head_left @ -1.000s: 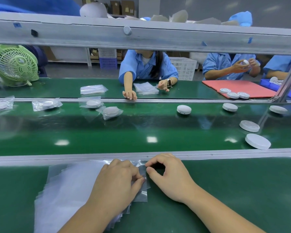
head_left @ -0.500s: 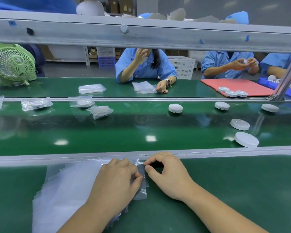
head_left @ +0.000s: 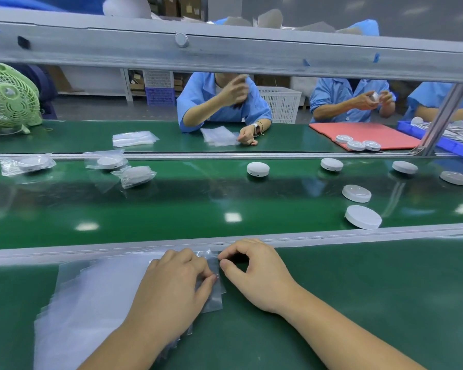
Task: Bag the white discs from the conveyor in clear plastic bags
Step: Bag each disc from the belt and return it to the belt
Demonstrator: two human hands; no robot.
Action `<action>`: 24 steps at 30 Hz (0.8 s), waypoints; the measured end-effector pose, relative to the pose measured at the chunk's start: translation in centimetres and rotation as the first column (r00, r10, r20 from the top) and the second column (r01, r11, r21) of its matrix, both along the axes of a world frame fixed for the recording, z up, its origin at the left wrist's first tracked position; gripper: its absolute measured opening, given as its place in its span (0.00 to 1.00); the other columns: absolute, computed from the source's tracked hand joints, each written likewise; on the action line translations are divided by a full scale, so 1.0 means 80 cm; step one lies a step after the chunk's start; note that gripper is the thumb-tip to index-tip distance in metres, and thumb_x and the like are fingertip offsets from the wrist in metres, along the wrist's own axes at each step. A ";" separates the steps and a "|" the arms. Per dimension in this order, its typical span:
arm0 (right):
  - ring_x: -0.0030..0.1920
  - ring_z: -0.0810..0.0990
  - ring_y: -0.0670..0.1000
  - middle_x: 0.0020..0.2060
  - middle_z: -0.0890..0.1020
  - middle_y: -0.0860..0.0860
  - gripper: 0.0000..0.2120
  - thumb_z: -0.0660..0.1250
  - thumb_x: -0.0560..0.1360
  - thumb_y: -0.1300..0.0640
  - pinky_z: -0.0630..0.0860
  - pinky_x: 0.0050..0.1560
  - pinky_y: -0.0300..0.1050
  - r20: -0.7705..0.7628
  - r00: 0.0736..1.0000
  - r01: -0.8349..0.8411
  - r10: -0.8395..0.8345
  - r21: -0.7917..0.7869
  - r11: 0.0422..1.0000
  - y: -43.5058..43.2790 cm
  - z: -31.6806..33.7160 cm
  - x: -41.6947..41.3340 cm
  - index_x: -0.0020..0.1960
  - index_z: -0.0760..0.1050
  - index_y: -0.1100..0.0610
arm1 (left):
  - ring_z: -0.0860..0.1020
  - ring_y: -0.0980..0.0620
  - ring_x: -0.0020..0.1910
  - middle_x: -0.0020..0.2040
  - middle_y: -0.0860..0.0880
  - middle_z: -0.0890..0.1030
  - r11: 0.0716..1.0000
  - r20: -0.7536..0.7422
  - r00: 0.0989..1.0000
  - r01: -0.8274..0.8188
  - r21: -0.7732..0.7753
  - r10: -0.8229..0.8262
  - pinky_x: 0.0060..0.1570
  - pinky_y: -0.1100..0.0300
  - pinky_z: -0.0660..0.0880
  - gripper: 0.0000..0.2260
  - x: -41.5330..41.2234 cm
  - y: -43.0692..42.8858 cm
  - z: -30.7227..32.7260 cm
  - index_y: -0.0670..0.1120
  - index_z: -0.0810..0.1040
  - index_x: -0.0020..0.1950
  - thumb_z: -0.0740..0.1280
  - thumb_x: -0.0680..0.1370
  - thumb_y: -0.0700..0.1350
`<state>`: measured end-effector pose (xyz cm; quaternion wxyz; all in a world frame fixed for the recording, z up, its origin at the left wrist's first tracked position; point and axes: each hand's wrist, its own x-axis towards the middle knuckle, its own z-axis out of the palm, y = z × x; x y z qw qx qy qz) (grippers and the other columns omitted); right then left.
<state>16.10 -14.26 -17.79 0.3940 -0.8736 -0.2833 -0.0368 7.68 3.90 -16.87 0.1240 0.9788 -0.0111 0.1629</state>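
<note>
A stack of clear plastic bags (head_left: 91, 297) lies on the green bench in front of me. My left hand (head_left: 177, 289) rests on the stack, its fingertips and thumb curled on the right edge of the top bag. My right hand (head_left: 254, 276) pinches that same edge with thumb and forefinger. Several bare white discs ride the conveyor (head_left: 198, 209) beyond the near rail; the closest disc (head_left: 363, 217) is at the right, with another disc (head_left: 356, 193) just behind it. Bagged discs (head_left: 134, 175) lie on the belt at the left.
A grey rail (head_left: 358, 232) separates my bench from the belt, and a metal beam (head_left: 251, 53) crosses overhead. People in blue shirts work across the belt. A green fan (head_left: 10, 100) stands far left; a red mat (head_left: 372, 133) and blue tray (head_left: 444, 137) sit far right.
The discs and bagged discs have drifted left along the belt. The person opposite raised a hand. My hands stay on the bag's edge, barely shifted.
</note>
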 end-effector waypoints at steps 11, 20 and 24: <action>0.59 0.80 0.48 0.57 0.83 0.39 0.15 0.70 0.75 0.50 0.76 0.64 0.53 0.010 0.858 0.499 -0.514 0.226 0.837 -0.080 0.048 0.057 0.60 0.78 0.40 | 0.71 0.60 0.48 0.44 0.65 0.76 0.998 0.060 0.998 0.031 -0.057 -0.028 0.51 0.59 0.70 0.07 -0.002 0.004 -0.002 0.61 0.76 0.44 0.64 0.79 0.60; 0.64 0.75 0.58 0.63 0.79 0.50 0.28 0.59 0.78 0.32 0.71 0.62 0.56 0.108 0.716 0.606 -0.690 -0.587 0.537 -0.244 0.032 0.153 0.74 0.68 0.41 | 0.76 0.62 0.48 0.43 0.69 0.80 0.991 0.089 0.996 -0.008 -0.132 0.020 0.47 0.62 0.74 0.07 -0.005 0.002 0.011 0.61 0.81 0.45 0.65 0.79 0.59; 0.55 0.76 0.58 0.51 0.77 0.50 0.22 0.54 0.81 0.37 0.70 0.51 0.52 0.221 0.789 0.596 -0.573 -0.504 0.626 -0.224 0.029 0.151 0.58 0.77 0.51 | 0.75 0.65 0.50 0.44 0.70 0.79 0.978 0.076 0.996 -0.035 -0.205 0.051 0.47 0.65 0.73 0.08 -0.005 0.000 0.016 0.62 0.80 0.44 0.63 0.78 0.61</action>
